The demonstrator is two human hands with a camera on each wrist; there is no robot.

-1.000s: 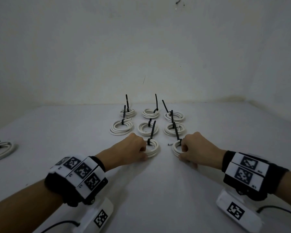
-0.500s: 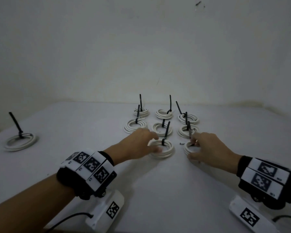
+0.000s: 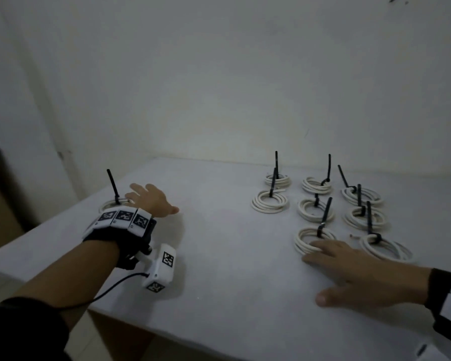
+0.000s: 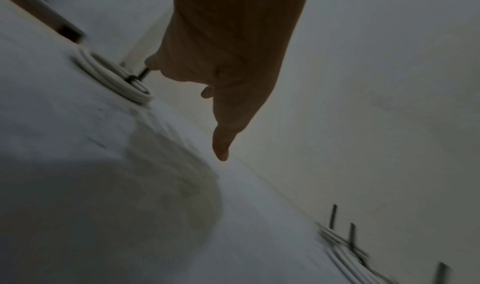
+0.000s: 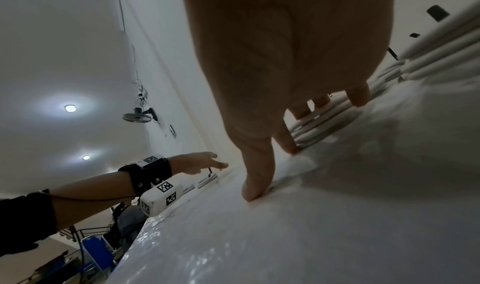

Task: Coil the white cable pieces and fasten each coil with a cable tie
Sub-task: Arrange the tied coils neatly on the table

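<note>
Reaching left hand [image 3: 151,201], fingers spread

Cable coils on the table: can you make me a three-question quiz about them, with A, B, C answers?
1. Where is the lone coil?
A) by the left hand, near the table's left edge
B) inside the big group
C) on the floor
2. What colour are the cable ties?
A) white
B) black
C) red
3. How is the right hand?
A) a fist
B) flat, fingertips on the front coil
C) lifting a tie

Answers: A, it lies apart beside the left hand; B, dark tails stand up from the coils; B, its fingers are straight on the table.
</note>
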